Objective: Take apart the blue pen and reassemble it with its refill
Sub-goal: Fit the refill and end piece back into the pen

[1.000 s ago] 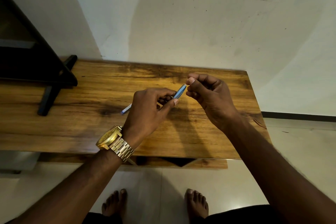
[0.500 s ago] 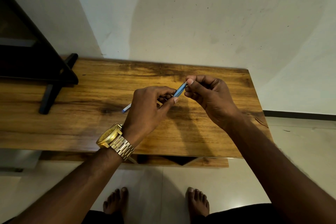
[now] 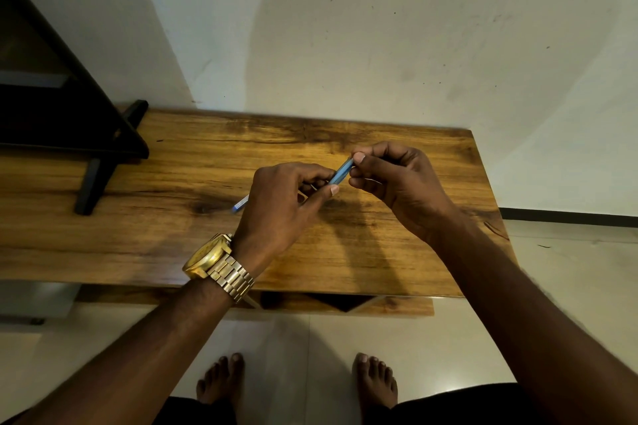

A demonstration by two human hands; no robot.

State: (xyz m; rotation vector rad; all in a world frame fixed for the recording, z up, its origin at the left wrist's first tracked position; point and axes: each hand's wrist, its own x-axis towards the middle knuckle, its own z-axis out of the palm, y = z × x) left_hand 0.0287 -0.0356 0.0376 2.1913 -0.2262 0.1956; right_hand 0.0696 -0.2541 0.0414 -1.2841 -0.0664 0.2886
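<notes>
I hold the blue pen [image 3: 340, 172] slanted above the wooden table [image 3: 172, 235]. My left hand [image 3: 283, 207], with a gold watch on its wrist, is wrapped around the pen's middle. The pen's lower end pokes out at the hand's left side. My right hand [image 3: 397, 183] pinches the pen's upper end between thumb and fingers. Only a short blue stretch shows between the two hands. A thin pale line lies across my right fingers; I cannot tell what it is. The refill is hidden.
A black stand [image 3: 89, 162] with a leg on the tabletop occupies the table's left end. A pale wall [image 3: 379, 45] rises directly behind the table. My bare feet [image 3: 297, 379] stand on the tiled floor below the table's front edge.
My right hand has closed in on the pen's upper end, so less blue shows between the hands. The left hand has kept its hold.
</notes>
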